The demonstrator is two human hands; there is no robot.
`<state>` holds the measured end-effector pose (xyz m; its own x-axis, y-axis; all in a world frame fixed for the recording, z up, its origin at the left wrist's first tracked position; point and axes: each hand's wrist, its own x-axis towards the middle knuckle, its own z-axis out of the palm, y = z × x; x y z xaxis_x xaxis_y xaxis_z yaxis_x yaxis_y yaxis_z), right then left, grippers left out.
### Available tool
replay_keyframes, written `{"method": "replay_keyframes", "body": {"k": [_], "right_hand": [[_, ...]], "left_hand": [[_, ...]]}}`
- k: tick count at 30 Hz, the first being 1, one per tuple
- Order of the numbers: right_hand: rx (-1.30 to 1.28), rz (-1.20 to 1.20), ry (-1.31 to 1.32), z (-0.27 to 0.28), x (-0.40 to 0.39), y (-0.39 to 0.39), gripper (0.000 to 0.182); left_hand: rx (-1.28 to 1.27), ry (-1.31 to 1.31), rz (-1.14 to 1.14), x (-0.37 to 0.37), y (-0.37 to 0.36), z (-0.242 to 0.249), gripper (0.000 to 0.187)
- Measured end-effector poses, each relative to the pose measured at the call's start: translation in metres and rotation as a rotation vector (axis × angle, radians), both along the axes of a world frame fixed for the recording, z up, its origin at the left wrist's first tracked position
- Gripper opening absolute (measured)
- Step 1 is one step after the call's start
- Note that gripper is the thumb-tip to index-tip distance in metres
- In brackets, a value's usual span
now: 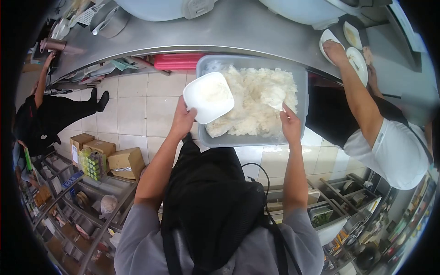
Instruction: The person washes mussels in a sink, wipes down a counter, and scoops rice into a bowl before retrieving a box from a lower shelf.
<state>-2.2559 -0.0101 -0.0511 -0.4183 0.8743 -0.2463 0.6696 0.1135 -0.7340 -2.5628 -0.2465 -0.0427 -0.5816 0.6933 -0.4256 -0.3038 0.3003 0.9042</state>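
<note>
A square white plate (209,97) carrying a little rice is hovering over the left end of a grey tub (300,98) heaped with cooked rice (256,103), the left hand (182,120) pinching its near edge. The right hand (290,123) is closing on a white scoop (277,105) dug into the heap, just right of the plate. At the steel counter (220,27) a co-worker's hand (334,51) is resting on more plates (357,62)

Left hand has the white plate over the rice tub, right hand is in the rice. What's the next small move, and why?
Probably lift a scoop with the right hand and bring it across to the white plate. The left hand holds that plate tilted over the rice tub, carrying only a thin smear of rice, while the right hand's scoop is dug into the rice beside it.
</note>
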Motion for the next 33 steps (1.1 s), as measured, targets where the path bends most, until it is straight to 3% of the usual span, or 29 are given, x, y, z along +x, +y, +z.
{"method": "replay_keyframes", "body": {"k": [3,5,7,11,14,16,20,22,24,28,30,33], "right_hand": [[0.067,-0.018,-0.021,0.052,-0.007,-0.011,0.033],[0.312,0.089,0.094,0.077,-0.017,-0.026,0.035],[0.389,0.155,0.001,0.094,-0.03,-0.044,0.039],[0.516,0.213,-0.283,0.096,-0.065,-0.097,0.061],[0.653,0.303,-0.26,0.073,-0.063,-0.116,0.068],[0.637,0.297,-0.226,0.079,-0.061,-0.12,0.069],[0.518,0.189,-0.037,0.138,-0.047,-0.113,0.051],[0.341,0.223,0.012,0.16,-0.038,-0.109,0.041],[0.437,0.268,0.074,0.146,-0.037,-0.111,0.038],[0.35,0.376,-0.08,0.137,-0.048,-0.114,0.035],[0.485,0.219,0.16,0.13,-0.037,-0.108,0.034],[0.385,0.032,0.081,0.119,-0.029,-0.087,0.035]], "left_hand": [[0.03,-0.003,-0.039,0.015,0.027,0.0,0.053],[0.023,0.082,-0.13,0.022,0.041,-0.011,0.05],[0.007,0.035,-0.156,0.034,0.056,0.005,0.048],[0.054,-0.133,-0.182,0.057,0.08,0.026,0.046],[0.067,-0.2,-0.171,0.058,0.082,0.032,0.046],[0.059,-0.232,-0.207,0.055,0.078,0.027,0.049],[0.114,-0.25,-0.193,0.053,0.065,0.021,0.052],[0.095,-0.263,-0.19,0.052,0.061,0.017,0.065],[0.117,-0.257,-0.19,0.053,0.058,0.02,0.061],[0.175,-0.225,-0.184,0.054,0.055,0.02,0.061],[0.166,-0.255,-0.153,0.05,0.049,0.018,0.062],[0.133,-0.28,-0.128,0.042,0.032,0.012,0.065]]}}
